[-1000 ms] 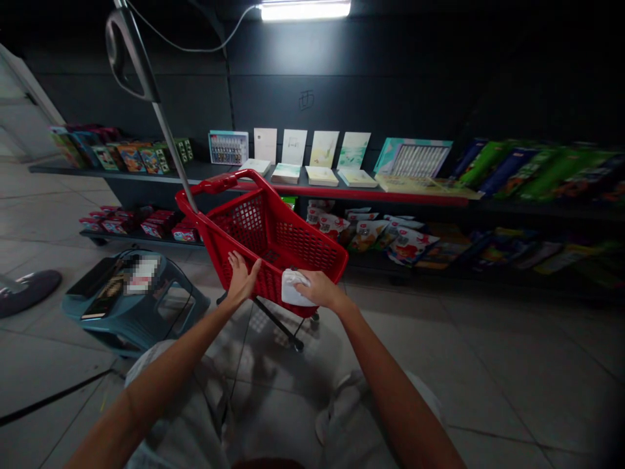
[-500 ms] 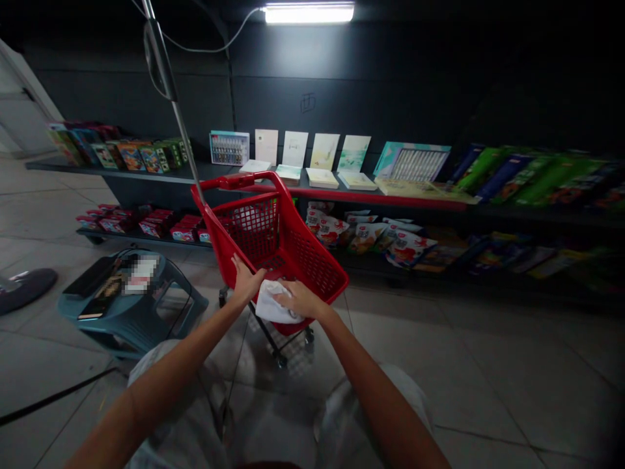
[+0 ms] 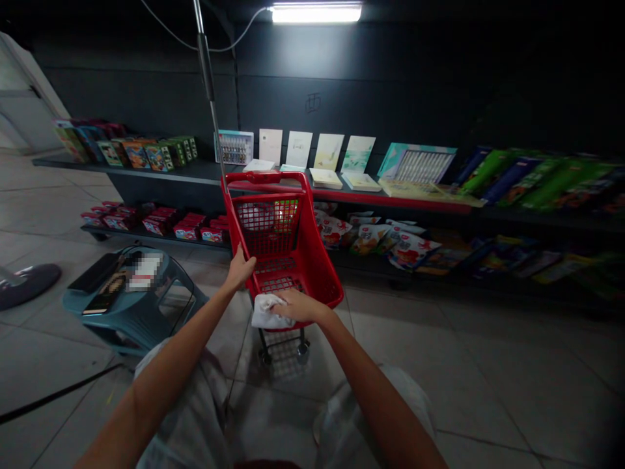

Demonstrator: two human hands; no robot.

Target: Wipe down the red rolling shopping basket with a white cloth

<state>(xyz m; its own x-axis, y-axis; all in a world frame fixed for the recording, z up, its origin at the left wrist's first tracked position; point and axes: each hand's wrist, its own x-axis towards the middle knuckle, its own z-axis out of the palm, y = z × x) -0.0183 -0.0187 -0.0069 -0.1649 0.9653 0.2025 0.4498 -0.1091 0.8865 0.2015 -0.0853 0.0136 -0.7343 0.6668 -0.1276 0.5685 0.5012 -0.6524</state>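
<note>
A small red shopping cart (image 3: pixel 319 260) with a slotted basket stands on wheels in front of my knees. A metal pole rises beside its handle. My left hand (image 3: pixel 241 268) is wrapped over the basket's left rim, thumb on the inner side. Bunched under the fingers of my right hand (image 3: pixel 299 305) is a white cloth (image 3: pixel 266 314), which lies against the basket's near edge and hangs partly over its outside. The right fingertips are partly hidden in the cloth's folds.
A blue-grey plastic stool (image 3: pixel 168 280) with dark flat items stands at left. Behind the cart runs a dark shelf (image 3: pixel 195 170) with books and boxes; snack bags (image 3: pixel 368 238) lie below. A round pole base (image 3: pixel 36 286) is at far left.
The cart has swung round so its near end now points more squarely at me. My left hand has shifted up along the left rim; the cloth has moved slightly left.
</note>
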